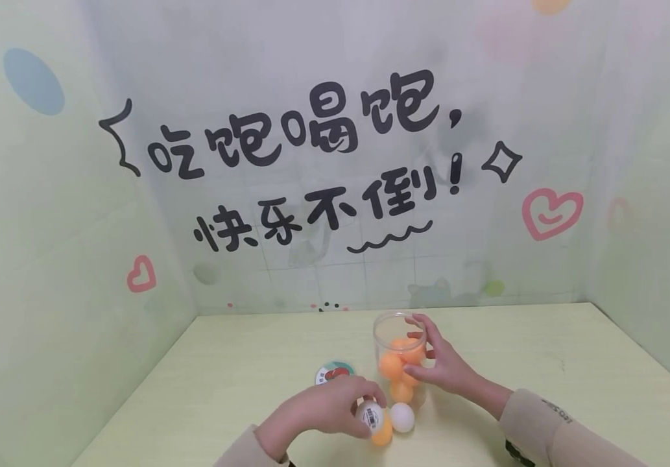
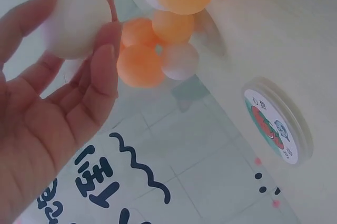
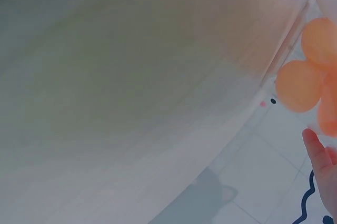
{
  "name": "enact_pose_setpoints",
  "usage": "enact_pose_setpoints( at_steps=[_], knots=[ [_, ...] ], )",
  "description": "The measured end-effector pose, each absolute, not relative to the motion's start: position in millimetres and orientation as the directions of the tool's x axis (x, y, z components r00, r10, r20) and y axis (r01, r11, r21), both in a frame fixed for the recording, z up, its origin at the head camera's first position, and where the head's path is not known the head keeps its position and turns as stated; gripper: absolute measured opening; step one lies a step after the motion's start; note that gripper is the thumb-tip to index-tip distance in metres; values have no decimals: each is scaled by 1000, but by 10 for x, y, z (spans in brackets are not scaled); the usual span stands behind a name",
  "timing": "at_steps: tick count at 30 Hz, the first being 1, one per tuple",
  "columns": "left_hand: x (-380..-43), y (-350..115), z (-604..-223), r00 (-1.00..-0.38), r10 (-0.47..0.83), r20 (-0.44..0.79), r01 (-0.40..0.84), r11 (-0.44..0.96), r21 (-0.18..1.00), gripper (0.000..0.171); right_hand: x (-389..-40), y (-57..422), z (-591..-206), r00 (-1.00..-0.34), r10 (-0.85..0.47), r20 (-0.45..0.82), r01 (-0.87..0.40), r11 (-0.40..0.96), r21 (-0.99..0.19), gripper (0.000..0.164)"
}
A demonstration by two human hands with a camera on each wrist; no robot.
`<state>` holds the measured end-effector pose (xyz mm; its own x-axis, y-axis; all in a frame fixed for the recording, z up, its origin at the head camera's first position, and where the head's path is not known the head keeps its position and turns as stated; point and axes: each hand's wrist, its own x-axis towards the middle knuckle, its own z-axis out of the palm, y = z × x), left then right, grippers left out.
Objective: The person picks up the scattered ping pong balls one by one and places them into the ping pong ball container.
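Note:
A white ping-pong ball [image 1: 371,416] with dark print is pinched between the thumb and fingers of my left hand [image 1: 335,405]. The left wrist view shows this white ball [image 2: 79,21] close up. Just under it on the table is an orange ping-pong ball [image 1: 382,434], beside another white ball [image 1: 403,418]. My right hand [image 1: 448,363] grips the side of a clear plastic jar [image 1: 386,332], thumb in front and fingers around the far side. Several orange balls [image 1: 391,366] are piled inside; a whitish ball [image 2: 180,61] shows among them in the left wrist view.
A round lid [image 1: 336,371] with a red and green picture label lies left of the jar, partly behind my left hand. The light wooden table [image 1: 224,383] meets a printed backdrop [image 1: 288,279] at the back, with walls at both sides.

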<state>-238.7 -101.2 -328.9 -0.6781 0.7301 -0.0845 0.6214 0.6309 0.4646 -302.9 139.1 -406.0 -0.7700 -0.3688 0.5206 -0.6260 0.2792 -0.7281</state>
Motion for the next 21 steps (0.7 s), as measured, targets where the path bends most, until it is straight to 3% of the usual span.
enact_pose_setpoints(
  at_steps=[10,21],
  knots=[
    [-2467,-1016,-3163,-779,627,16,503,611,611,33,-2962,1341,-4050,-780,-358,513,-614,284,-736,79],
    [-2485,-937,-3065,-801,533,275,577,563,591,39,-2902,1294,-4066,-786,-337,518,-611,298,-733,80]
  ],
)
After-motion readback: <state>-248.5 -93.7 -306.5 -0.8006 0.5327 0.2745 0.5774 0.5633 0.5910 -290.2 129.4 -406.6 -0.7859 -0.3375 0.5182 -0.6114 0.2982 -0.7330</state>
